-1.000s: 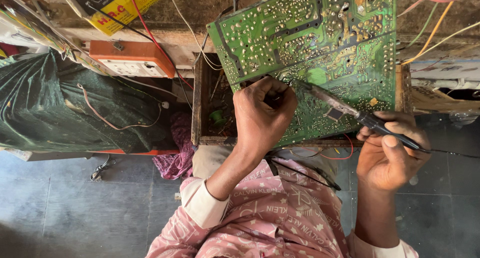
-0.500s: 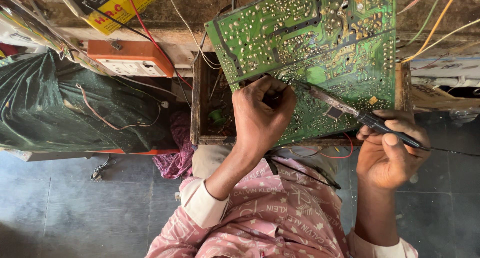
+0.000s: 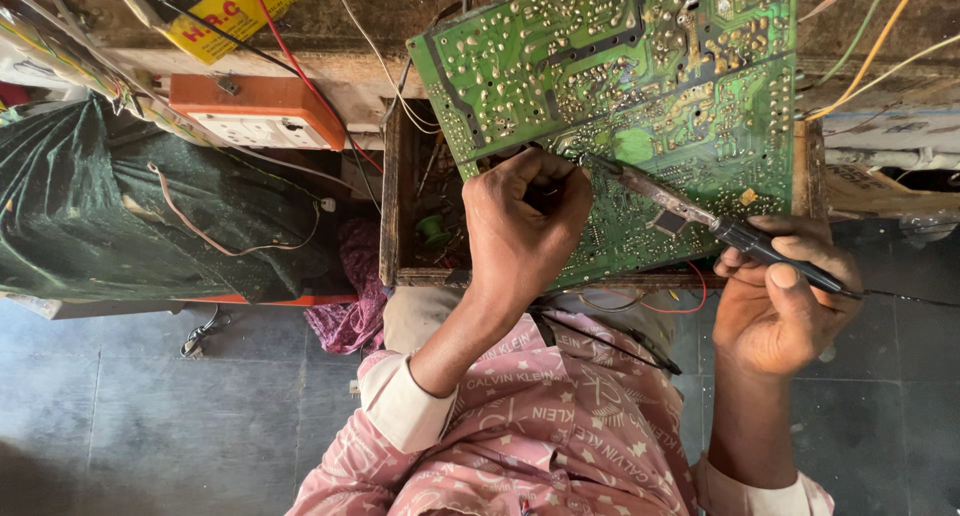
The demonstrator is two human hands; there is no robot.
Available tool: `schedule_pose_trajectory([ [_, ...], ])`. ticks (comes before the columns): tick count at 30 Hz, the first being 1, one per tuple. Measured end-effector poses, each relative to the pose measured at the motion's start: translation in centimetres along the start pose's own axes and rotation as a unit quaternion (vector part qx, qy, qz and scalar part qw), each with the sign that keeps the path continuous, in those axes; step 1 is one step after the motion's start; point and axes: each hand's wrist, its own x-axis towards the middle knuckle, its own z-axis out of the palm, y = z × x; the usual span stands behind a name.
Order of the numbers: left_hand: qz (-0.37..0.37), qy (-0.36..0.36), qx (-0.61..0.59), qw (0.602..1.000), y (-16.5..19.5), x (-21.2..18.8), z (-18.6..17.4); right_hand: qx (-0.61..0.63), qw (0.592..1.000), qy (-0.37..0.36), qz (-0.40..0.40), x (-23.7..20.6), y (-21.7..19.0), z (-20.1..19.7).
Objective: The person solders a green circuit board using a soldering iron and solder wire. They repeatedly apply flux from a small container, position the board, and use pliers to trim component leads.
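The soldering iron point(image 3: 700, 219) is gripped in the right hand point(image 3: 775, 296), its tip left at the circuit board point(image 3: 640, 86), where the left hand point(image 3: 525, 226) is curled closed; what its fingers pinch cannot be told

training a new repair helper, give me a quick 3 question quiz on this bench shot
1. True or false: the right hand holds the soldering iron.
2. Which side of the green circuit board faces the camera? A) solder side B) component side
3. What orange and white thing sits on the shelf left of the board?

Key
1. True
2. A
3. A socket box; the left hand is curled against the board.
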Motion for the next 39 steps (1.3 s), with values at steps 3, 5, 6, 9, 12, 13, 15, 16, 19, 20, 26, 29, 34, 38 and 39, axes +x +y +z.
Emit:
schedule_pose_trajectory([
  [3, 0.011, 0.003, 0.015, 1.000, -0.03, 0.05, -0.03, -0.007, 1.000, 0.013, -0.002, -0.05, -0.01, 0.00],
  [5, 0.005, -0.001, 0.010, 1.000, -0.05, 0.03, -0.01, -0.006, 1.000, 0.015, -0.001, -0.09, -0.02, -0.01],
  [6, 0.004, -0.003, 0.007, 1.000, -0.06, 0.06, 0.01, -0.005, 1.000, 0.015, 0.000, -0.13, -0.03, -0.01],
  [9, -0.007, -0.003, -0.001, 1.000, -0.10, 0.07, 0.07, -0.006, 1.000, 0.014, 0.002, -0.16, -0.02, -0.04],
  [12, 0.004, 0.000, 0.013, 1.000, -0.12, 0.09, 0.06, -0.009, 1.000, 0.013, 0.001, -0.29, 0.00, -0.04],
  [13, 0.003, 0.000, 0.014, 1.000, -0.12, 0.08, 0.06, -0.010, 1.000, 0.012, 0.001, -0.29, 0.05, -0.05],
  [15, 0.003, 0.000, 0.015, 1.000, -0.12, 0.10, 0.07, -0.008, 1.000, 0.009, 0.000, -0.31, 0.12, -0.06],
  [16, 0.003, 0.000, 0.014, 1.000, -0.12, 0.09, 0.06, -0.007, 1.000, 0.009, 0.001, -0.32, 0.14, -0.07],
  [19, 0.003, 0.001, 0.015, 1.000, -0.14, 0.07, 0.03, -0.010, 1.000, 0.008, 0.001, -0.28, 0.14, -0.14],
  [20, 0.003, 0.001, 0.015, 1.000, -0.14, 0.07, 0.04, -0.011, 1.000, 0.009, 0.001, -0.25, 0.10, -0.19],
  [26, -0.006, -0.001, 0.008, 1.000, -0.14, 0.03, 0.08, -0.017, 1.000, 0.011, -0.001, -0.22, 0.02, -0.37],
  [29, -0.003, -0.002, 0.014, 1.000, -0.13, 0.04, 0.07, -0.014, 1.000, 0.013, 0.003, -0.24, 0.03, -0.43],
  [34, -0.003, -0.004, 0.007, 1.000, -0.10, 0.08, 0.05, -0.011, 1.000, 0.011, 0.008, -0.27, -0.06, -0.50],
  [38, -0.003, -0.001, 0.011, 1.000, -0.06, 0.10, 0.10, -0.008, 1.000, 0.014, 0.009, -0.35, -0.05, -0.42],
  [39, -0.005, -0.001, 0.012, 1.000, -0.05, 0.09, 0.10, -0.008, 1.000, 0.014, 0.009, -0.36, -0.04, -0.39],
])
